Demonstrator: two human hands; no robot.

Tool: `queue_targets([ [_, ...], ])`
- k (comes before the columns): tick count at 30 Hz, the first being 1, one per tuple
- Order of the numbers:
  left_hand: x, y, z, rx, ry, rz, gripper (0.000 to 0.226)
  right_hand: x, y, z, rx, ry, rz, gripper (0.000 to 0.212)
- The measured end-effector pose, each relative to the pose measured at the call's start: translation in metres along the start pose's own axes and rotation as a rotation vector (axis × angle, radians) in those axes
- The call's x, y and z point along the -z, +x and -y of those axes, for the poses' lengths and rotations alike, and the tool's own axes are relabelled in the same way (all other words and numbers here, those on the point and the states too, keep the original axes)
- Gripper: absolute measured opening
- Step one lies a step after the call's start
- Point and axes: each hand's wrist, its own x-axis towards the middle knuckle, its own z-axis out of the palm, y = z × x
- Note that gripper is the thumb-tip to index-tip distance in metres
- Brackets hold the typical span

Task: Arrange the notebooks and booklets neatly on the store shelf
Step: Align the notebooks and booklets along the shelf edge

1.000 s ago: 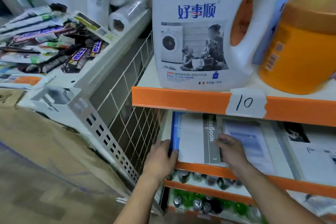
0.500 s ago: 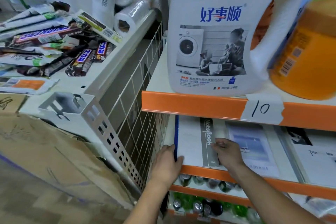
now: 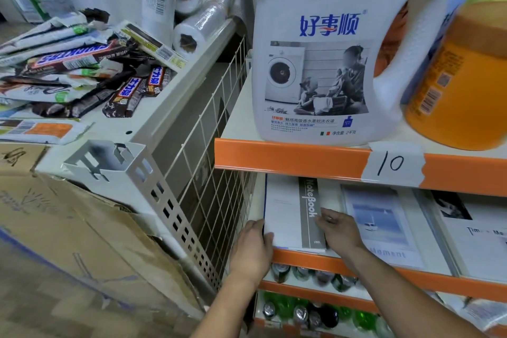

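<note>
A white notebook point(image 3: 284, 214) with a grey "NoteBook" band lies on top of a small stack at the left end of the middle shelf point(image 3: 444, 281). A thin blue edge of the notebook beneath shows along its left side. My left hand point(image 3: 253, 245) grips the stack's front left corner, thumb on top. The fingers of my right hand point(image 3: 338, 229) rest flat on the grey band at the stack's right edge. Right of it lie a booklet with a pale blue picture point(image 3: 382, 223) and a white booklet with a black photo point(image 3: 476, 239).
A white detergent jug point(image 3: 323, 63) and an orange bottle point(image 3: 461, 85) stand on the upper shelf, whose orange lip carries a "10" tag point(image 3: 393, 166). A wire grid panel point(image 3: 216, 173) closes the left side. Cans and green bottles point(image 3: 301, 310) fill the lower shelves. Snack bars point(image 3: 82, 71) lie far left.
The blue-banded notebook that stuck out at the left is now covered by the top notebook, with only its thin edge showing. Both hands stayed at the stack's edges.
</note>
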Motion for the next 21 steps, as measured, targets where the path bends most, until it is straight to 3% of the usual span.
queue_targets([
  [8, 0.006, -0.005, -0.009, 0.017, 0.007, -0.002, 0.044, 0.016, -0.011, 0.005, 0.012, -0.135, 0.176, 0.053],
  [15, 0.015, -0.015, -0.027, -0.11, 0.001, -0.144, 0.041, 0.049, -0.025, 0.013, 0.061, -0.248, 0.143, 0.054],
  [21, 0.002, -0.028, -0.073, -0.25, 0.069, -0.099, 0.048, 0.095, -0.046, 0.018, 0.156, -0.407, 0.154, 0.062],
])
